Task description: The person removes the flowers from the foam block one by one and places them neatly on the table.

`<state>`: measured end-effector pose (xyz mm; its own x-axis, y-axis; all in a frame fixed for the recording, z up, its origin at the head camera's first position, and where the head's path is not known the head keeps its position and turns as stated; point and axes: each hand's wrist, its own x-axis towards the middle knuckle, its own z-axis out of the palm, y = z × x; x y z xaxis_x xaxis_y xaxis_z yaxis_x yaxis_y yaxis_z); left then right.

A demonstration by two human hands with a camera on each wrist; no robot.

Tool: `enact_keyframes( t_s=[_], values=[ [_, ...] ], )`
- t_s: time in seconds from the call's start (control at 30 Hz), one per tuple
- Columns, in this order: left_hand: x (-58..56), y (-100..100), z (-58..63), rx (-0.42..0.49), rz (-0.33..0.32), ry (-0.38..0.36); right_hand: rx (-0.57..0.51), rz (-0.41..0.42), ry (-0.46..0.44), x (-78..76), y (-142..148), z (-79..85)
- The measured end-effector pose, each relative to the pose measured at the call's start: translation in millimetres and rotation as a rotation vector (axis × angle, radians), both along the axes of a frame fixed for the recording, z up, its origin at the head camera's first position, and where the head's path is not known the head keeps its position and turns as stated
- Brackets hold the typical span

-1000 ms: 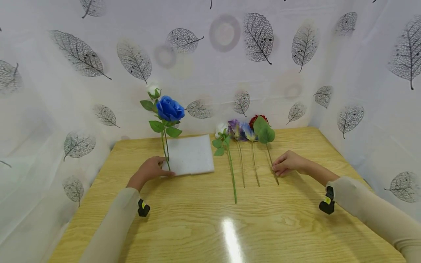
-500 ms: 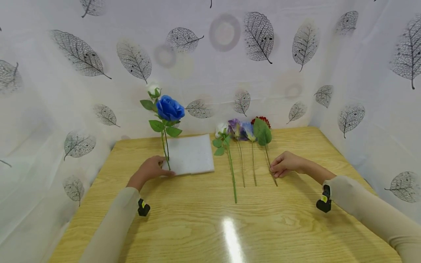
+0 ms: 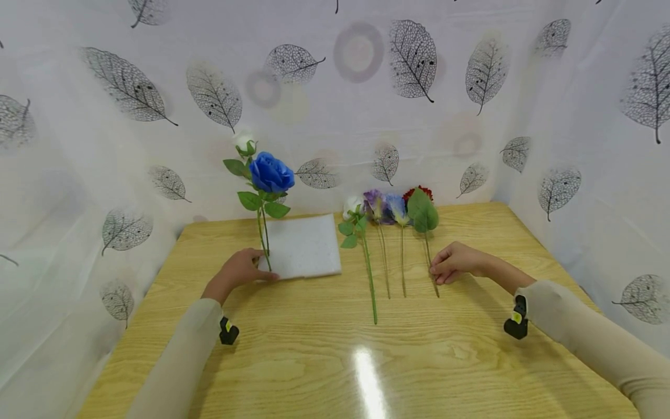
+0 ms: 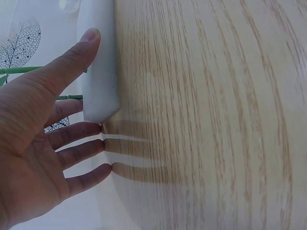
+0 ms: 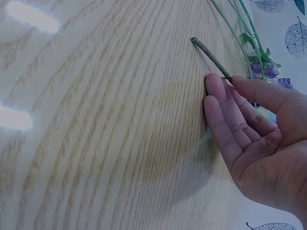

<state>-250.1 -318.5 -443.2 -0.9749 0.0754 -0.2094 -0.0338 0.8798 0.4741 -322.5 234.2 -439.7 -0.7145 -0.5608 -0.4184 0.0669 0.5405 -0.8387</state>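
Note:
My left hand point(image 3: 237, 271) holds the left end of a white foam block point(image 3: 309, 247). In the left wrist view its thumb lies on the foam, and the index finger is at the block's end. A blue artificial rose point(image 3: 270, 173) and a white rose point(image 3: 244, 144) stand upright, their stems reaching down to the foam beside that hand. At the right, my right hand point(image 3: 456, 263) pinches the lower stem point(image 5: 211, 57) of a red flower point(image 3: 426, 192) between thumb and fingertips. A large green leaf point(image 3: 423, 212) partly hides the red bloom.
Left of the red flower lie another white rose point(image 3: 353, 203), a purple flower point(image 3: 374, 201) and a light blue flower point(image 3: 396, 206), stems towards me. All are on a wooden table point(image 3: 293, 361). A leaf-printed curtain point(image 3: 324, 105) closes off the back and sides.
The right hand has shifted slightly left with the red flower's stem. Bloom and leaf have sunk a little, and the leaf swung left, then back right. The left hand stays put.

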Motion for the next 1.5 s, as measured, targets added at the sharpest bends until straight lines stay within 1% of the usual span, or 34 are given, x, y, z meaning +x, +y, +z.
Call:
enact_keyframes(
  t_s=[0.3, 0.63, 0.83, 1.03, 1.17, 1.27, 1.5],
  values=[
    [2.6, 1, 2.4, 0.010, 0.002, 0.005, 0.004, 0.013, 0.003, 0.8, 1, 3.6],
    [1.6, 1, 0.5, 0.000, -0.005, 0.009, 0.015, 0.016, 0.002, -0.3, 3, 4.6],
    [2.1, 1, 1.0, 0.005, -0.002, 0.008, 0.046, 0.005, 0.031, -4.0, 4, 6.5],
    [2.4, 1, 2.2, 0.013, 0.003, -0.004, 0.062, 0.003, 0.086, -8.3, 0, 17.1],
    [2.0, 0, 1.7, 0.015, 0.004, -0.005, 0.021, 0.016, 0.121, -13.7, -12, 22.7],
    [1.8, 0, 1.8, 0.017, 0.004, -0.003, -0.021, 0.026, 0.137, -17.3, -30, 26.8],
    [1.3, -1, 0.0, 0.011, 0.002, 0.003, -0.122, 0.040, 0.214, -22.8, -93, 34.4]
  ],
)
